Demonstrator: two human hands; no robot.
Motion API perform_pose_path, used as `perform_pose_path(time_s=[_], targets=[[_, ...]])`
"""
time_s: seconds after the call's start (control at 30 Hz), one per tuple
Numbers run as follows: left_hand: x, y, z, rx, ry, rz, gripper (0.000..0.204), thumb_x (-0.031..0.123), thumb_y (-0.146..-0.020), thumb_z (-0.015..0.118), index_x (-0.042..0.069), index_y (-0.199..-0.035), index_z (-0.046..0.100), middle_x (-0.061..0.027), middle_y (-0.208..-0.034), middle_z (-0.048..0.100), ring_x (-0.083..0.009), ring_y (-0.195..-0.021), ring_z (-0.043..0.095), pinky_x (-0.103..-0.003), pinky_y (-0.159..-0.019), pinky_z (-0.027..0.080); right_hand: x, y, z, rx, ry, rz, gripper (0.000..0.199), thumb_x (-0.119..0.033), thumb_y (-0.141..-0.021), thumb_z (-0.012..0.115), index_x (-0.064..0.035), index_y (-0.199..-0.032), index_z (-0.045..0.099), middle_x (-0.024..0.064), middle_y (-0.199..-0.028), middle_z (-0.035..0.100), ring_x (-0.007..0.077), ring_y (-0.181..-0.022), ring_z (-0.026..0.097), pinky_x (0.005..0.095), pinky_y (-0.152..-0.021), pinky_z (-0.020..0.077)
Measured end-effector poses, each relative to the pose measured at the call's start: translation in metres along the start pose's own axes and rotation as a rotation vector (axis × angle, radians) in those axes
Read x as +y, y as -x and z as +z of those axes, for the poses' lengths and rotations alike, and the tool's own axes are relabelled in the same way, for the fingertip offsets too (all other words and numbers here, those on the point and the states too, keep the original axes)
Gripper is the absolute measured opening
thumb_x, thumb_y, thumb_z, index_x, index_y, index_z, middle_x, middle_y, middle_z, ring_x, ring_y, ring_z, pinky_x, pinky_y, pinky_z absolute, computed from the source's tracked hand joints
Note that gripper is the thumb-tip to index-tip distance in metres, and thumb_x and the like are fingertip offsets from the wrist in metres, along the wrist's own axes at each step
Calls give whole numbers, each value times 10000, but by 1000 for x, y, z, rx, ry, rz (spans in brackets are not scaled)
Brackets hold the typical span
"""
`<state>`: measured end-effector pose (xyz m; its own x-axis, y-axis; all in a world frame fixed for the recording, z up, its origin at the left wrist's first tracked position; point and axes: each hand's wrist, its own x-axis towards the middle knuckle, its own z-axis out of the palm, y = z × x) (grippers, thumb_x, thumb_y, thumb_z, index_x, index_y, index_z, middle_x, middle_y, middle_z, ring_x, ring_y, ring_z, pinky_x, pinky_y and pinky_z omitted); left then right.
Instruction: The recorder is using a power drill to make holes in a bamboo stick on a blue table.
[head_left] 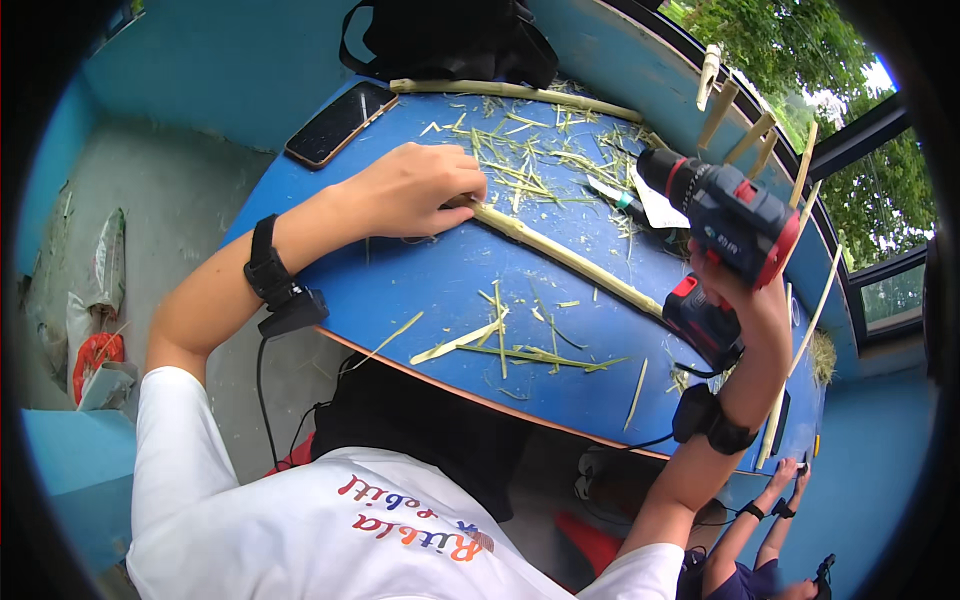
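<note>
My left hand (415,190) is closed around the upper left end of a pale bamboo stick (565,258) lying slantwise on the blue table (400,270). In my right hand (735,290) is a dark blue and red cordless drill (735,215), gripped by its handle and raised over the table's right side. The drill's chuck points up and left, away from the stick; I cannot make out a bit in it. Its battery base hides the stick's lower right end. Green and pale shavings (520,355) are scattered on both sides of the stick.
A phone (342,123), a black bag (450,40) and another bamboo stick (510,92) lie at the far edge. A knife (618,198) rests beside white paper (657,205). Bamboo pieces (718,115) stand by the window. Another person's hands (790,474) are at lower right.
</note>
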<state>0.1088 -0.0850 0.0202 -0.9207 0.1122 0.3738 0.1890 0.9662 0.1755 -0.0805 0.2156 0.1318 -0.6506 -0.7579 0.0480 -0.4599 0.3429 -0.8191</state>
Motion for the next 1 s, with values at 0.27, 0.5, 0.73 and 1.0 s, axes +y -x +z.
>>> perform_pose_path(time_s=[0.27,0.5,0.73,1.0], targets=[[0,-13,-4,2,1,17,102,188,-834,709,102,-887,691,-49,-853,632,-240,-874,629,-371,-730,511,12,-43,-17,-155,77,-95,546,-77,-718,841,-31,-1183,558,29,-891,633,126,-715,621,290,-608,525],[11,-20,-11,6,-1,23,139,176,-829,734,81,-814,633,-58,-792,641,-249,-792,639,-363,-683,510,18,-46,-15,-207,-11,-105,535,-45,-699,840,-32,-1168,583,24,-952,647,100,-748,602,275,-621,525],[2,-15,-10,131,11,-79,212,180,-826,748,42,-801,589,-95,-791,664,-277,-747,646,-370,-657,497,12,-24,-27,-239,96,-209,572,-42,-672,849,-23,-1179,584,38,-1037,646,134,-916,600,301,-836,505],[13,-17,0,-20,155,39,258,187,-844,737,64,-1060,670,-87,-981,620,-268,-936,603,-387,-788,498,-2,18,-7,-206,15,157,554,-23,-682,838,3,-1171,577,43,-963,655,118,-782,619,280,-682,522]])
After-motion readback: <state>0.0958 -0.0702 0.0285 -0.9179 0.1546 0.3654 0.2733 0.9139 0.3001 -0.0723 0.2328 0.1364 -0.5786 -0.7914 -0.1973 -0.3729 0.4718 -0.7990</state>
